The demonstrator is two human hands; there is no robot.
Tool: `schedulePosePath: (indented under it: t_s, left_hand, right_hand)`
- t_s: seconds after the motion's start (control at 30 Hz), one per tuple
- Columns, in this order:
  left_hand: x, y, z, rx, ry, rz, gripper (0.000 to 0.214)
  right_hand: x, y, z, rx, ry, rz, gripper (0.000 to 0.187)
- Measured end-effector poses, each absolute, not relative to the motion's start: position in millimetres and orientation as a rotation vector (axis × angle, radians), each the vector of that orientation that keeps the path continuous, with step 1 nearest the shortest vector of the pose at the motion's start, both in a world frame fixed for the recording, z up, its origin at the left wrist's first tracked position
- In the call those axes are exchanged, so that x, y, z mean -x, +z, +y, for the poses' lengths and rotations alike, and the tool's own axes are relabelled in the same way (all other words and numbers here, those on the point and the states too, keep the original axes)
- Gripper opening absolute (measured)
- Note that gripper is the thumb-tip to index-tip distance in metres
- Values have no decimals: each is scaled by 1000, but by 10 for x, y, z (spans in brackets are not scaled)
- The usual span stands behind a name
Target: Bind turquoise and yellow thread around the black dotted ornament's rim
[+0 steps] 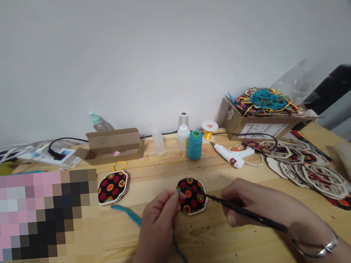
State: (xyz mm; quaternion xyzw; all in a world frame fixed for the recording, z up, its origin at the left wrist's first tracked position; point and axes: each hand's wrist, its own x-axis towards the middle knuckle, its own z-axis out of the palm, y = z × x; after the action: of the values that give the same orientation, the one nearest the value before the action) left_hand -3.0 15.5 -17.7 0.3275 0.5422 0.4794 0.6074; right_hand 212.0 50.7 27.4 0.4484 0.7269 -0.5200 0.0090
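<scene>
My left hand [159, 218] pinches the left edge of a small scalloped piece [196, 203], covered in black fabric with red, orange and green motifs and edged in cream. Some blue thread shows at the fingertips, and a teal cord [181, 254] hangs below the hand. My right hand [244, 201] is closed around a long black-handled tool [255, 216]; its narrow dark tip reaches over the right side of the piece. The fingers hide its middle, so its exact kind is unclear. Left of my hands, a stack of similar pieces [113, 187] lies near another teal cord [127, 213].
Behind stand a teal thread cone [194, 146], white bottle [182, 138], yellow thread spool [208, 135] and glue gun [234, 153]. At right are scattered patterned pieces [312, 169] and a full cardboard box [254, 127]. An open carton [116, 146] sits back left.
</scene>
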Motion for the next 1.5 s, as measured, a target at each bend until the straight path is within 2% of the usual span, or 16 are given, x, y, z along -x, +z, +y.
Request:
schedulePosePath:
  t_s: [0.57,1.5]
  left_hand:
    - [16,-216,91,-802,1030,1204,19]
    - [17,-189,105,-813,1037,1238,22]
  right_hand:
    - [-1973,74,499,-1255,-1988,2224,42]
    - [-1999,-18,520,-1336,-1940,2259,32]
